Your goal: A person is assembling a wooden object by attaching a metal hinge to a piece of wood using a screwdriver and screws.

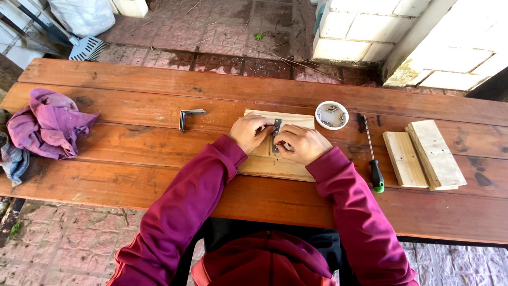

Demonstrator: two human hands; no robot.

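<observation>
A pale wooden board (275,165) lies on the brown plank table (159,153) in front of me. A small grey metal bracket (277,128) rests upright on the board. My left hand (250,131) presses against the bracket from the left with its fingers curled on it. My right hand (302,144) pinches the bracket's lower end from the right. Both sleeves are dark red.
A second angle bracket (189,116) lies left of the board. A white round dish of screws (332,115) sits to the right, then a green-handled screwdriver (372,154) and two wood offcuts (423,153). A purple cloth (47,124) lies at the far left.
</observation>
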